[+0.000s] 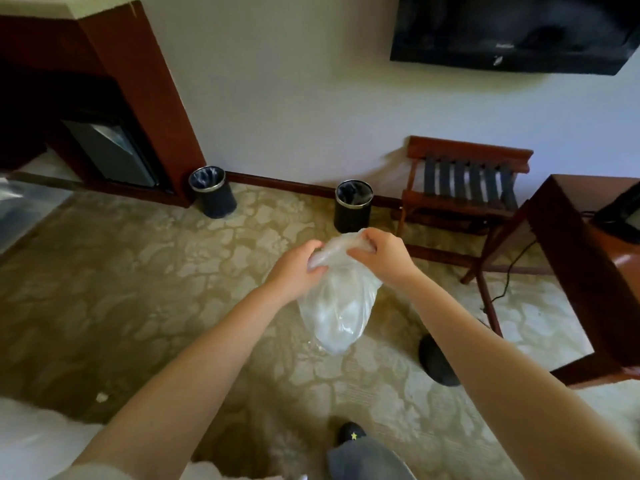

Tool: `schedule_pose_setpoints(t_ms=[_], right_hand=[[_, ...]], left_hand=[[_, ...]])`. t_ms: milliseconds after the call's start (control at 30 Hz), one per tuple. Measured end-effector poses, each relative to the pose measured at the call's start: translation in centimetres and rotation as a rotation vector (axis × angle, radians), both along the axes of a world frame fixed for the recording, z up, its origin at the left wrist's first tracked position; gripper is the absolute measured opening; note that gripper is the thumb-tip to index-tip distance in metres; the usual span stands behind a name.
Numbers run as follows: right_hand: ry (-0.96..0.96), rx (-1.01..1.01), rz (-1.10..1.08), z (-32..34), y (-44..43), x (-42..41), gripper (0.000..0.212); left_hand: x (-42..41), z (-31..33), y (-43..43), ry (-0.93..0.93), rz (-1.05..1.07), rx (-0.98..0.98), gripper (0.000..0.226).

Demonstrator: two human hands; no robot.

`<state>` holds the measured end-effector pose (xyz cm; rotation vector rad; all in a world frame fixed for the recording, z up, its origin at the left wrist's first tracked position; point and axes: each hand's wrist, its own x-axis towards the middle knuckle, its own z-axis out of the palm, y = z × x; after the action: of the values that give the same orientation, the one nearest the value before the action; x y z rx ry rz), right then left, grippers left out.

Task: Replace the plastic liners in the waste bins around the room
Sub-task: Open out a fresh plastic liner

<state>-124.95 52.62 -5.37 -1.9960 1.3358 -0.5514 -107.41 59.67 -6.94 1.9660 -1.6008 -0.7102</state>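
1. Two black waste bins stand on the carpet (pixel 138 271) along the wall (pixel 294 98), both left of the luggage rack (pixel 464 178). The nearer bin (pixel 352 216) is just beside the rack's left leg. The farther bin (pixel 216 202) is well to the left of the rack, at the corner of a wooden cabinet (pixel 145 98).
2. Two liners are in place, one per bin: the nearer bin's liner (pixel 358 192) and the farther bin's liner (pixel 207 175) both show as crinkled clear plastic inside a metal rim.
3. One clear plastic bag (pixel 337 306) hangs in the air in front of the rack and to its left, on the viewer's side of the nearer bin. Its lower part bulges with whitish shapes that cannot be made out.
4. Two hands are in view, both on the bag's gathered top.
5. The left hand (pixel 298 268) has its fingers curled around the bunched plastic on the side away from the rack, thumb underneath.
6. The right hand (pixel 379 254) pinches the top edge on the rack side, fingers bent downward over the plastic, knuckles up.
7. Both bare forearms reach forward and converge at the bag.
8. One television (pixel 512 29) hangs above the rack, one desk (pixel 581 258) stands to its right, and one fridge (pixel 110 154) sits in the cabinet far to its left.
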Motion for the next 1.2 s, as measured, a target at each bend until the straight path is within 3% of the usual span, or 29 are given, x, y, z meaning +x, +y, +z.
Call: schedule_pose_setpoints(t_ms=[300,600,867,1200], right_hand=[[-0.048,0.118,0.208,-1.1,-11.9,14.3,0.024],[-0.054,0.175,0.376,-1.1,-21.1,37.9,0.03],[-0.046,0.121,0.49,0.6,-26.8,57.8,0.022],[-0.143,0.087,0.716,-0.3,-34.2,83.6,0.022]], left_hand=[[12.8,0.3,-7.9,0.052,0.24,0.016,0.046],[34.1,-0.8,-15.1,0.056,0.4,-0.023,0.048],[52.4,-0.3,-19.0,0.137,0.517,-0.083,0.055],[75.1,-0.5,-24.5,-0.034,0.692,-0.11,0.054]])
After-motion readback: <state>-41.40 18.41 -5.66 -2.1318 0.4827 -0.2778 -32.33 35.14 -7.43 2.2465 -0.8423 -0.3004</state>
